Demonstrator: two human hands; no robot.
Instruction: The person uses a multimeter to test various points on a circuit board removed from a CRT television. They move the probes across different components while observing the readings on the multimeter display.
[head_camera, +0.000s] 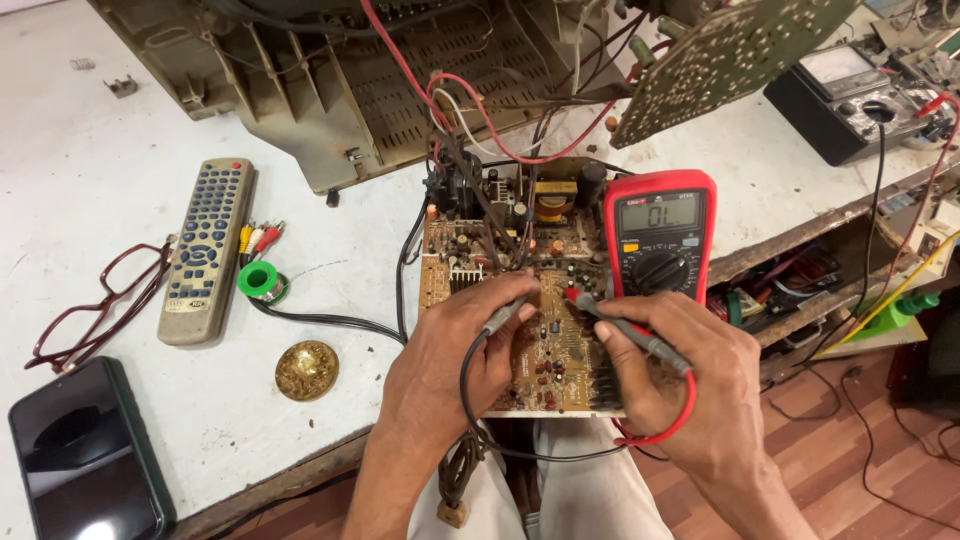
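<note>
Seen from above at a cluttered white workbench (90, 130): two bare hands probing a brown circuit board (560, 350) that overhangs the bench's front edge, above pale-trousered knees. Left hand (455, 345), fingers closed around a grey-handled black probe (505, 315), tip angled down onto the board's middle. Right hand (690, 385), fingers pinched on a red-tipped probe (625, 325), its point resting on the board just beside the other probe's tip. Red lead (665, 432) looping under the right palm; black lead (470, 385) curling down past the left wrist toward the lap.

Just behind the right hand, touching the board's right edge: a red-cased digital multimeter (658, 240), display lit, rotary dial at centre. Beyond the board, the opened beige shell of an old television (330, 90), with red, white and black wires trailing down to the board. Upper right, a second, green circuit board (730, 55) tilted on edge, and a black analogue meter (850, 95) near the bench corner.

To the left, well apart from the hands: a grey remote control (205, 250), a green spool of solder (262, 280), a round brass-coloured disc (306, 370), dark-red spectacles (95, 305) and a black smartphone (85, 455), screen dark, at the bench's near corner. Wooden floor (860, 460) at lower right, crossed by loose cables.
</note>
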